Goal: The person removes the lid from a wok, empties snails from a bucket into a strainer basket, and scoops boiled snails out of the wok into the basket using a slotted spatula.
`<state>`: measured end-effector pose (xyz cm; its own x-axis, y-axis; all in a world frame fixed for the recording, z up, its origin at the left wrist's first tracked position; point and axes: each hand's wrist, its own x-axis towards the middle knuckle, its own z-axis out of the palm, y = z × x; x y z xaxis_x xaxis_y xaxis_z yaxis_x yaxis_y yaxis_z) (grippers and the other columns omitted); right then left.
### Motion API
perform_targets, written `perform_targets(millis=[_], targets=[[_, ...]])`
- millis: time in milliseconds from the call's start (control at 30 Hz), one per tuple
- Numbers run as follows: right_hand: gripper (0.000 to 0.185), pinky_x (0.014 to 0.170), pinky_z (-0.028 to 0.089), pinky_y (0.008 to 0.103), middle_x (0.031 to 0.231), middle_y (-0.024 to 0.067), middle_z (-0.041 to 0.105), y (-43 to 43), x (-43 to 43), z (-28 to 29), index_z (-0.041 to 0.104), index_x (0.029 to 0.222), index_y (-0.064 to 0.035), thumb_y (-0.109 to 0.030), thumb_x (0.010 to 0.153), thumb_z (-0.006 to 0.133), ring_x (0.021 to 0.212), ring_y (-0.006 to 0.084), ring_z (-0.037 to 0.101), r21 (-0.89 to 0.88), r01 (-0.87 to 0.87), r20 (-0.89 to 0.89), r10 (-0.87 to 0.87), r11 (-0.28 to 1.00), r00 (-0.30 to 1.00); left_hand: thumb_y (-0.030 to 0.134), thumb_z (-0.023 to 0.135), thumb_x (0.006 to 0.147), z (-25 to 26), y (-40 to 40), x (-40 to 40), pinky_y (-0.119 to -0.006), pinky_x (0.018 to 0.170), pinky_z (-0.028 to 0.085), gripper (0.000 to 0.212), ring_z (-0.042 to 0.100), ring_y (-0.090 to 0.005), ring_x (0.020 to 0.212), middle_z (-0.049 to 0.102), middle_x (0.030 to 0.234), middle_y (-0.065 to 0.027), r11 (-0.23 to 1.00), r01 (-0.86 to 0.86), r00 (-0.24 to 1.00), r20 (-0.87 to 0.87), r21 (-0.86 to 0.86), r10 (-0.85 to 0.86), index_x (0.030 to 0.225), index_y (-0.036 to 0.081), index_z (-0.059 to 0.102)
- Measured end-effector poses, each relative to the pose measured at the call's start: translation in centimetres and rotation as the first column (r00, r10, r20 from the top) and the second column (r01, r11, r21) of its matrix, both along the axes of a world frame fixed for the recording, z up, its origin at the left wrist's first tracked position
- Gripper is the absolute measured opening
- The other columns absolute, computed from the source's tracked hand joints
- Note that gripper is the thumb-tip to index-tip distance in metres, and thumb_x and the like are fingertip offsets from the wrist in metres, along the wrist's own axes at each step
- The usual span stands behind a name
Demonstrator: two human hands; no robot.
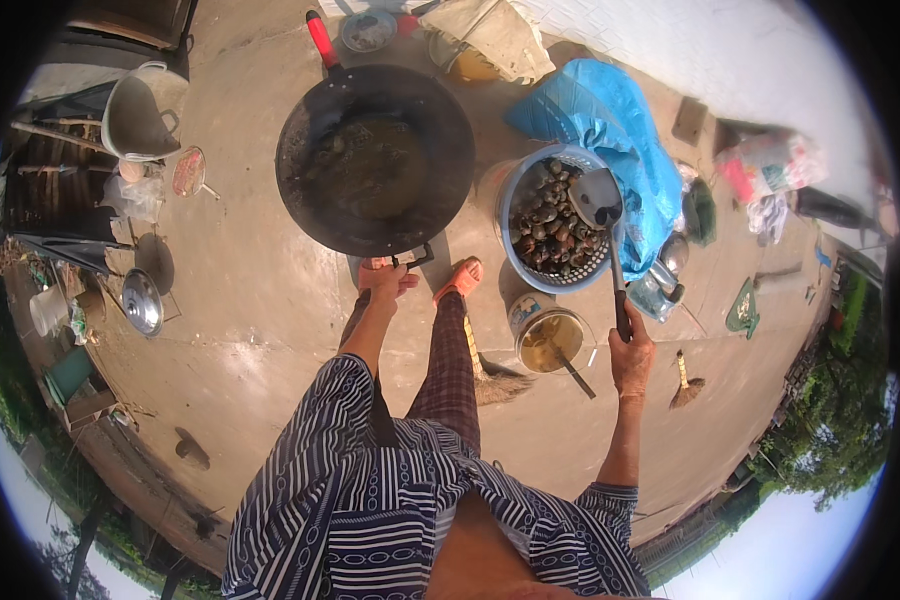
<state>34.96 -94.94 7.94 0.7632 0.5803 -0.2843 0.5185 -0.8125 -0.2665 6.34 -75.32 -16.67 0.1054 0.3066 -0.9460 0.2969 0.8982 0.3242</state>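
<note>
My right hand grips the dark handle of a metal spatula, whose blade lies over a blue plastic basket holding many dark snails. At the near side of a large black wok, my left hand is beside the small loop handle. Its fingers partly overlap the handle's end, and whether they grip it cannot be told. Some murky liquid lies in the wok, and its long red-and-black handle points away from me.
A bucket of brownish liquid with a stick stands just nearer than the basket. Beyond the basket lies a blue plastic sack. A straw broom lies by my foot. Leftward are a grey tub and a metal lid.
</note>
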Motion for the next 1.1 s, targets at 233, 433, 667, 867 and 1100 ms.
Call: perform_targets(millis=[233,433,667,867,1100], targets=[[0.039,0.038,0.034,0.0217,0.064,0.0054,0.054,11.1,-4.1,-0.1,0.050,0.112,-0.0042,-0.007,0.074,0.053,0.043,0.0078,0.046,-0.025,0.113,-0.757,-0.093,0.993,0.647,0.017,0.053,0.080,-0.3,-0.6,0.1,-0.021,0.047,0.037,0.012,0.059,-0.0150,0.052,0.063,0.068,-0.0117,0.991,-0.134,0.981,0.144,0.022,0.129,0.073,0.006,0.052],[0.038,0.033,0.032,0.0211,0.063,0.0055,0.055,18.1,-3.9,-0.2,0.049,0.113,-0.0045,-0.005,0.076,0.049,0.038,0.0069,0.041,-0.140,-0.267,-0.788,0.056,0.954,0.613,0.012,0.053,0.079,-0.8,-1.1,0.1,-0.025,0.049,0.045,0.012,0.059,-0.0185,0.052,0.062,0.066,-0.0142,0.977,-0.209,0.957,0.213,0.043,0.195,0.072,0.002,0.052],[0.035,0.033,0.033,0.0229,0.062,0.0061,0.055,20.8,-5.4,-6.4,0.050,0.110,-0.0027,-0.004,0.075,0.051,0.039,0.0093,0.045,-0.172,-0.315,-0.870,0.006,0.933,0.492,0.014,0.050,0.081,-0.4,-0.9,0.0,-0.024,0.051,0.041,0.013,0.060,-0.0155,0.058,0.063,0.071,-0.0119,0.993,-0.121,0.975,0.188,0.015,0.116,0.079,0.002,0.054],[0.047,0.032,0.031,0.0205,0.064,0.0059,0.054,19.7,-10.4,-15.4,0.042,0.121,-0.0050,-0.004,0.075,0.054,0.038,0.0082,0.042,0.009,-0.084,-0.904,0.044,0.996,0.424,0.012,0.051,0.081,-0.2,-0.8,0.2,-0.028,0.057,0.046,0.013,0.060,-0.0195,0.060,0.062,0.071,-0.0141,0.984,-0.177,0.965,0.198,-0.001,0.174,0.080,-0.001,0.054],[0.047,0.033,0.033,0.0230,0.063,0.0051,0.054,22.3,-12.3,-17.7,0.045,0.117,0.0008,-0.003,0.071,0.056,0.039,0.0096,0.044,0.198,0.055,-0.910,0.162,0.979,0.381,0.010,0.051,0.080,-0.7,-0.9,-0.2,-0.031,0.059,0.048,0.014,0.060,-0.0213,0.060,0.061,0.072,-0.0153,0.980,-0.199,0.950,0.249,0.020,0.188,0.083,-0.003,0.055]])
